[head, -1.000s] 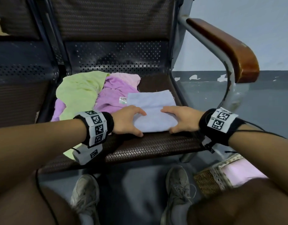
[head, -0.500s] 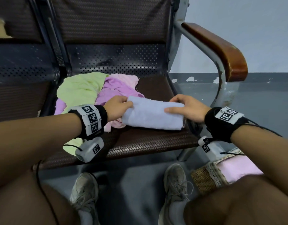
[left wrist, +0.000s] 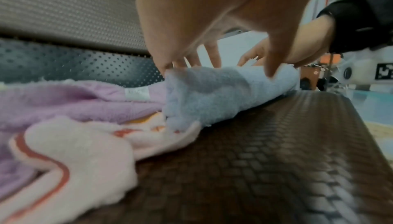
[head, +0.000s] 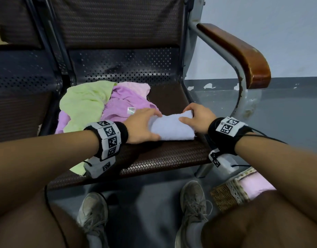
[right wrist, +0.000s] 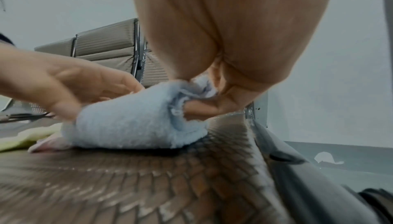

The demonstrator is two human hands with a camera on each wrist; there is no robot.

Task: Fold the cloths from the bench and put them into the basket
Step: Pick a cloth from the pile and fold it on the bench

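A folded light blue cloth (head: 173, 128) (left wrist: 212, 93) (right wrist: 132, 121) lies on the brown woven bench seat (head: 163, 158). My left hand (head: 155, 126) (left wrist: 229, 69) grips its left end, fingers over the far side and thumb at the near edge. At the right end, my right hand (head: 188, 114) (right wrist: 197, 93) curls its fingers and thumb round the fold. An unfolded pile sits to the left: a green cloth (head: 84, 104), a purple cloth (head: 122, 104) and a pale pink one (head: 136, 86). The wicker basket (head: 227, 196) stands on the floor at lower right with a pink cloth (head: 256, 185) inside.
The bench's wooden armrest (head: 243, 51) and its metal support (head: 243, 97) rise just right of the seat. A perforated backrest (head: 122, 68) is behind. My knees and shoes (head: 93, 213) are below the seat's front edge, beside the basket.
The blue cloth lay flat a second ago, then was folded into a long strip. Now my hands have come closer together and the cloth is shorter and thicker.
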